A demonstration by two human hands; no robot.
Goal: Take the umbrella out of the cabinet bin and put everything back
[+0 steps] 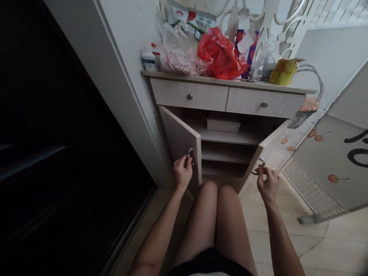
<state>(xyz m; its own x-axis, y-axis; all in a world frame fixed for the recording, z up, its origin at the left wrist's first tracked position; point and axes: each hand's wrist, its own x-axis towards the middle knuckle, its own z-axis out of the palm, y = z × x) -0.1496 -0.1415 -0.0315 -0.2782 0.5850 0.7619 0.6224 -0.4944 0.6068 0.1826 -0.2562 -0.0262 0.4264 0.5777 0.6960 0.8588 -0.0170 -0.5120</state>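
My left hand (183,171) is closed on the metal handle (189,151) of the left cabinet door (181,134). The curved metal handle (262,162) of the right cabinet door (266,147) is pinched in my right hand (268,184). Both doors stand partly swung out from the pale wooden cabinet (188,82), one to each side of my knees. Between them the shelves (227,153) show. A white box (223,123) lies on the top shelf, and its far side is hidden in shadow.
Two closed drawers (186,94) sit above the doors. On the cabinet top are a red plastic bag (220,53), clear bags (181,53), a yellow package (284,71) and a white container (149,60). A wall (115,57) borders the left; a panel with painted cherries (333,161) stands right.
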